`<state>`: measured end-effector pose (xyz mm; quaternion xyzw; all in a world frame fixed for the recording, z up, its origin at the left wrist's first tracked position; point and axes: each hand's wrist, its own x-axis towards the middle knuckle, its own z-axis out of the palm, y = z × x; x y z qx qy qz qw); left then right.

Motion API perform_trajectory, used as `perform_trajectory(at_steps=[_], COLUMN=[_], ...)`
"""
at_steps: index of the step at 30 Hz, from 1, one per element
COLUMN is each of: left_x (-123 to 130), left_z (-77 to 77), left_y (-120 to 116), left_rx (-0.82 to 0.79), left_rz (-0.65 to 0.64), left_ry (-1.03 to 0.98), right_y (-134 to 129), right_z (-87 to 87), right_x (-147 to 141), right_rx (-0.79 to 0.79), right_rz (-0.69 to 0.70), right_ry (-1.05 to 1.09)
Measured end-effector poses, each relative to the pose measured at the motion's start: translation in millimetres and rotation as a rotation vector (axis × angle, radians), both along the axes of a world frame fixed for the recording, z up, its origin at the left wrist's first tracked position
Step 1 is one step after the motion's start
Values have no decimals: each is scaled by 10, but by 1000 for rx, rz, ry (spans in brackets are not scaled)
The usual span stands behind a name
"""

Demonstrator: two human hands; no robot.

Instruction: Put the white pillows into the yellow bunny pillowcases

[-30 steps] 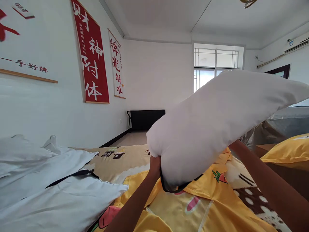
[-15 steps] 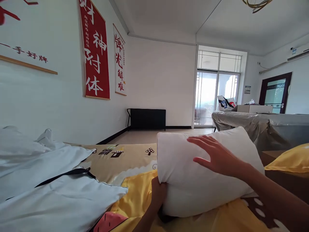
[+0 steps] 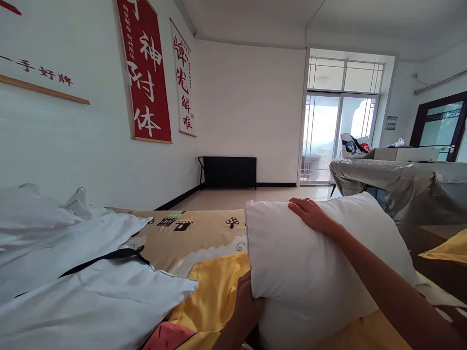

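Note:
A plump white pillow (image 3: 321, 257) stands tilted in front of me on yellow fabric (image 3: 215, 279). My left hand (image 3: 248, 304) is closed at the pillow's lower left side, its fingertips hidden behind the pillow. Over the top edge lies my right hand (image 3: 314, 214), fingers together and bent round the rim, gripping it. The right forearm crosses the pillow's front face. The pillow's far side is out of sight.
White fabric pieces (image 3: 91, 291) with a black strap (image 3: 109, 255) lie at left. Beneath is a beige printed sheet (image 3: 204, 228). A brown box (image 3: 438, 238) with yellow cloth (image 3: 448, 248) stands at right, before a plastic-covered table (image 3: 386, 172). A black folded panel (image 3: 229, 171) leans by the far wall.
My right hand has gone from spread fingers at the pillow's face to gripping its top edge. The left hand stays at the lower left side. The camera view has shifted slightly.

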<state>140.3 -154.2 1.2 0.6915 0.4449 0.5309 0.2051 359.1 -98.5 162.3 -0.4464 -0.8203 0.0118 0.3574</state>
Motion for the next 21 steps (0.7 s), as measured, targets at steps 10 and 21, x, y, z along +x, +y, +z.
perform_trajectory(at_steps=[10, 21], left_x=[-503, -113], left_z=[747, 192], left_y=[-263, 114], left_rx=[-466, -270], left_rz=[-405, -110], left_ry=[413, 40], right_y=[-216, -690], right_z=[-590, -808], right_x=[-20, 61], right_rx=[310, 570], right_rz=[-112, -12], right_ry=[261, 219])
